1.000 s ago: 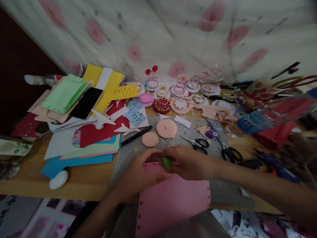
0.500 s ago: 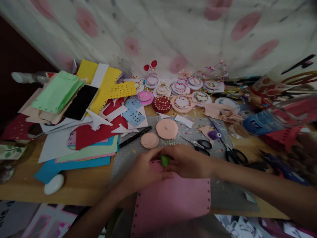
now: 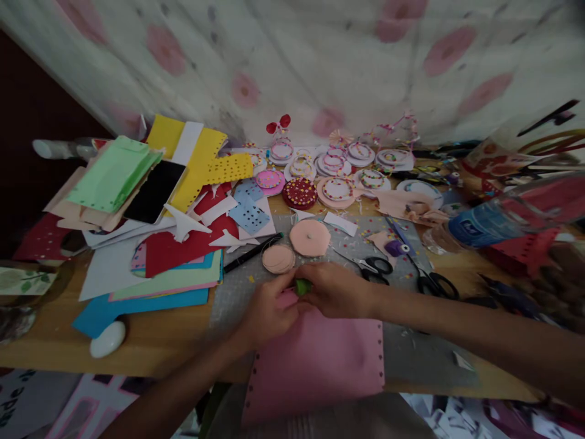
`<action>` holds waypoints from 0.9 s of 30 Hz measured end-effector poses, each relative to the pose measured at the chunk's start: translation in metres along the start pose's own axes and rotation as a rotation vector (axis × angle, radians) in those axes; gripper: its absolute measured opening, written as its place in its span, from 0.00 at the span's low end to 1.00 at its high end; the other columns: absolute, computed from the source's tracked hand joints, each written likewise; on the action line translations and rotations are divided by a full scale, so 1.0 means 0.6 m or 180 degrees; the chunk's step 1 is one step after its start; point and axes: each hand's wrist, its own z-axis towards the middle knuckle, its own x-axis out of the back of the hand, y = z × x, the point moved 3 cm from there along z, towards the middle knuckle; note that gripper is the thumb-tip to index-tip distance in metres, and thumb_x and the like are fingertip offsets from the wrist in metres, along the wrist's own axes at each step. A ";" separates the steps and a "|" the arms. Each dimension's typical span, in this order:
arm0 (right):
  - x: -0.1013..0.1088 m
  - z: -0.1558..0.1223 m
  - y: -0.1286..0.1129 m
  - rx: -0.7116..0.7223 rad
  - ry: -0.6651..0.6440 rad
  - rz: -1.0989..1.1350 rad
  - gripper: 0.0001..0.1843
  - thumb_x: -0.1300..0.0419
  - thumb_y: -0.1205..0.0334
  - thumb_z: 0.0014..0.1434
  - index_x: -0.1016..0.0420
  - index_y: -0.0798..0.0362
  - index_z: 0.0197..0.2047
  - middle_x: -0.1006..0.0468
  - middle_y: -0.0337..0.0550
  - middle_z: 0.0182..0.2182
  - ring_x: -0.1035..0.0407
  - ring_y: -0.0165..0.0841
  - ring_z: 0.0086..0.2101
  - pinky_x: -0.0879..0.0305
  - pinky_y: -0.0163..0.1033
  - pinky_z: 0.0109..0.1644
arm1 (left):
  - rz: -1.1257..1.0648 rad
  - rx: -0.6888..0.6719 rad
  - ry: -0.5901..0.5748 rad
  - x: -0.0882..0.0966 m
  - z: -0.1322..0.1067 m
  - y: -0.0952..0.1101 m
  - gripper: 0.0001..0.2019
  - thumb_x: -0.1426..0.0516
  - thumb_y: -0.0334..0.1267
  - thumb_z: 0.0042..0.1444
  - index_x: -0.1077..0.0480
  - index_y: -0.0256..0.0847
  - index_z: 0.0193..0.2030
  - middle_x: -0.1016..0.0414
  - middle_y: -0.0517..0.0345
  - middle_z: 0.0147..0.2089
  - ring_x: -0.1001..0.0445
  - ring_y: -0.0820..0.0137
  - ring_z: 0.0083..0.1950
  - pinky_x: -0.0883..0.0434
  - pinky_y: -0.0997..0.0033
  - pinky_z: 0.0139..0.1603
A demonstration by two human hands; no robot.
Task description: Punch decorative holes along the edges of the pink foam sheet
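Pink sheet (image 3: pixel 320 366): it lies nearest, its far edge in the hands, its near end reaching past the bench (image 3: pixel 183 341) edge above the lap; a row of small holes goes along each visible side.
Handling: the sheet is probably light and thin, bending easily and tearing most readily near the holes; the better hold seems close to the edge, with a flat pinch.
Left hand (image 3: pixel 265 311): the fingers are closed on the far edge of the sheet.
Right hand (image 3: pixel 340 289): it is curled around a green tool (image 3: pixel 302 286) at this same edge; whether the tool bites the paper, I cannot tell, because the fingers hide it.
White oval (image 3: pixel 108 339): on the left, near the front edge, well apart from the hands.
Mat (image 3: pixel 425 360): grey, under the forearm, with scraps on it.
In the way: just beyond the hands are two peach discs (image 3: pixel 309 238); small scissors (image 3: pixel 378 266) and larger scissors (image 3: pixel 436 285) lie beyond the right forearm.
Farther: paper pile (image 3: pixel 164 274) left, bottle (image 3: pixel 484 222) right, beaded rings (image 3: pixel 338 189) behind.
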 end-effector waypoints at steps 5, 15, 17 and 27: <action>0.006 0.006 0.003 0.0138 -0.0043 0.0206 0.10 0.39 0.69 0.54 0.26 0.58 0.41 0.21 0.48 0.36 0.29 0.35 0.35 0.38 0.36 0.36 | -0.0081 0.0139 0.0001 0.012 0.010 0.008 0.22 0.35 0.34 0.47 0.27 0.42 0.51 0.22 0.54 0.51 0.25 0.61 0.54 0.30 0.62 0.56; 0.025 -0.014 0.020 -0.0250 0.0034 0.2527 0.15 0.36 0.58 0.52 0.30 0.55 0.41 0.29 0.38 0.33 0.34 0.30 0.33 0.37 0.35 0.37 | 0.0012 0.0792 0.0087 0.036 -0.048 -0.003 0.19 0.41 0.32 0.53 0.29 0.43 0.53 0.19 0.54 0.43 0.21 0.64 0.46 0.26 0.65 0.47; 0.030 -0.016 0.026 -0.0365 0.0112 0.2840 0.17 0.34 0.57 0.50 0.30 0.55 0.41 0.29 0.38 0.34 0.34 0.30 0.35 0.37 0.36 0.39 | 0.0091 0.0833 0.0132 0.035 -0.061 -0.001 0.18 0.41 0.33 0.53 0.27 0.44 0.51 0.19 0.55 0.44 0.22 0.64 0.47 0.27 0.66 0.48; 0.015 -0.012 0.038 -0.0682 0.0235 0.3842 0.15 0.37 0.53 0.54 0.27 0.54 0.39 0.24 0.42 0.35 0.33 0.28 0.33 0.39 0.31 0.32 | 0.0248 0.0891 0.0292 0.024 -0.127 0.021 0.14 0.39 0.36 0.52 0.24 0.53 0.46 0.20 0.61 0.48 0.22 0.66 0.49 0.27 0.70 0.52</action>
